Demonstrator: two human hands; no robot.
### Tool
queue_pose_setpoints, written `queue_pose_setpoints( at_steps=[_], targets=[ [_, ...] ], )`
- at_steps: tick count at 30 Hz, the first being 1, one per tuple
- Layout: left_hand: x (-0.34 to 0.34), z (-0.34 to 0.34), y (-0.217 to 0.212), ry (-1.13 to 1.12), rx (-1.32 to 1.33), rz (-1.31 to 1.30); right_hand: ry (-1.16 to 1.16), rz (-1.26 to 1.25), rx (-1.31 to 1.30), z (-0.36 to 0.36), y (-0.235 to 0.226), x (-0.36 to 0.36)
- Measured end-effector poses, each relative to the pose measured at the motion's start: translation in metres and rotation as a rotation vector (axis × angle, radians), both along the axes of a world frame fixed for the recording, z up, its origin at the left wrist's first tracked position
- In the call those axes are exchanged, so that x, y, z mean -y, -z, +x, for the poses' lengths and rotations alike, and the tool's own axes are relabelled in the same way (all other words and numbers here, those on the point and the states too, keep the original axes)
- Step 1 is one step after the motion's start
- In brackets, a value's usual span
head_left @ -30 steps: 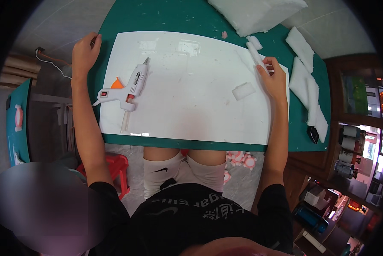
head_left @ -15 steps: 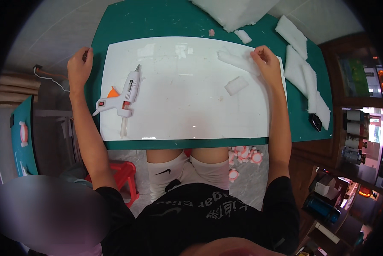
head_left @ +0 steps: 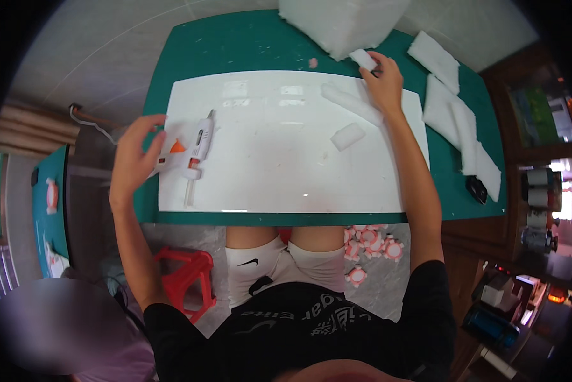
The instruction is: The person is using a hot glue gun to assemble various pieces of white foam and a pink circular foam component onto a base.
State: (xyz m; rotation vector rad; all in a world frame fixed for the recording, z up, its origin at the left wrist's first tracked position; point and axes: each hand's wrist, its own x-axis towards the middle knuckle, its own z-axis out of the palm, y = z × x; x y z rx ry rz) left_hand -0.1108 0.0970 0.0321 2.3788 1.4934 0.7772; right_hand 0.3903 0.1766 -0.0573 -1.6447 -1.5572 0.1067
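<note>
On the right, my right hand (head_left: 386, 79) is closed at the far edge of the white board, its thumb and fingers around the end of a small white foam piece (head_left: 361, 59). At the board's left edge, my left hand (head_left: 135, 156) is open and holds nothing, with fingers and thumb apart. It partly hides the handle of a white hot glue gun (head_left: 201, 141) with an orange trigger and a clear glue stick. A long white foam strip (head_left: 349, 104) and a small white rectangular piece (head_left: 347, 137) lie on the white board (head_left: 260, 165).
A big white foam block (head_left: 343, 25) stands at the back of the green table (head_left: 235, 44). White foam slabs (head_left: 448, 114) and a black object (head_left: 476, 189) lie on the right. Below are a red stool (head_left: 190, 274) and pink-and-white pieces (head_left: 372, 242). Someone sits at lower left.
My right hand has reached away from the foam strip to the small foam piece and closed on it. My left hand has come down and inward towards the glue gun, its fingers opening. The view has shifted slightly.
</note>
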Motion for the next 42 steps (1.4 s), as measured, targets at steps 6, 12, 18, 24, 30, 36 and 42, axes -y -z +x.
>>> queue_pose_setpoints(
  at_steps=[6,12,18,24,30,36,42],
  targets=[
    [0.043,-0.002,0.025,0.144,-0.224,-0.175,-0.428,-0.085,-0.150,-0.055,-0.044,0.056],
    [0.037,0.007,0.039,0.027,-0.386,-0.072,-0.617,-0.244,-0.049,-0.105,-0.028,0.076],
    [0.022,0.010,0.045,0.050,-0.606,0.009,-0.616,-0.321,-0.070,-0.099,-0.020,0.081],
    [0.007,0.007,0.047,0.116,-0.406,0.087,-0.612,-0.296,-0.004,-0.098,-0.010,0.079],
    [-0.008,0.035,0.030,0.185,-0.111,-0.004,-0.653,-0.240,-0.028,-0.097,-0.003,0.077],
    [-0.044,0.069,0.028,0.201,0.170,-0.068,-0.623,-0.363,-0.101,-0.099,-0.018,0.078],
    [-0.064,0.082,0.035,0.232,0.180,-0.147,-0.624,-0.218,-0.056,-0.097,-0.003,0.075]
  ],
)
